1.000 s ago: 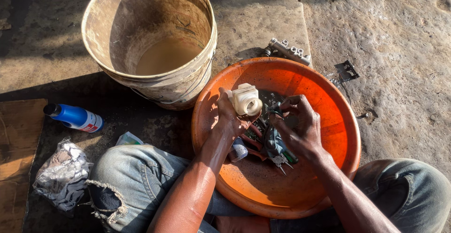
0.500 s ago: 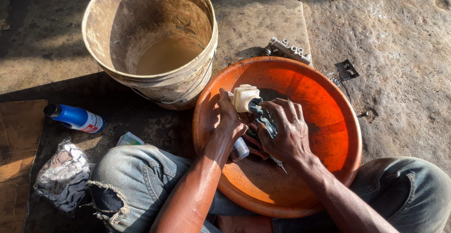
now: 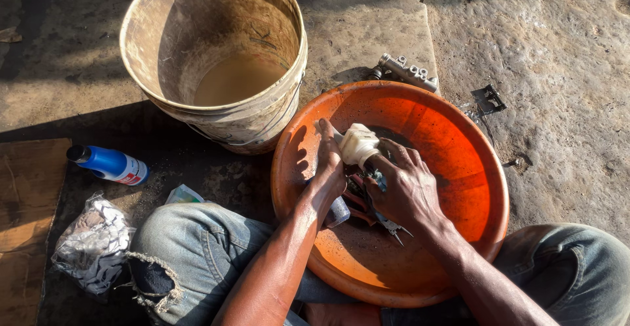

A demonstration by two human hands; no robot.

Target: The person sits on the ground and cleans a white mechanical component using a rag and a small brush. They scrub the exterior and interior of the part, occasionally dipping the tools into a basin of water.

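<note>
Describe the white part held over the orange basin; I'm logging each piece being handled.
The white part is a small, pale cream, ribbed cylinder, plastic by the look, lit by sun. It sits tilted above the dark wet middle of the orange basin. The left hand touches its left side and the right hand grips it from below right, fingers partly covering it. Its lower end is hidden.

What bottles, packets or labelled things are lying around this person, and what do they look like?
Blue bottle: lies on its side on the ground left of the bucket, dark cap, white and red label.
Small clear packet: on the ground by the left knee, greenish tint.
Crumpled plastic bag: far left, silvery grey.
No signs or screens.
</note>
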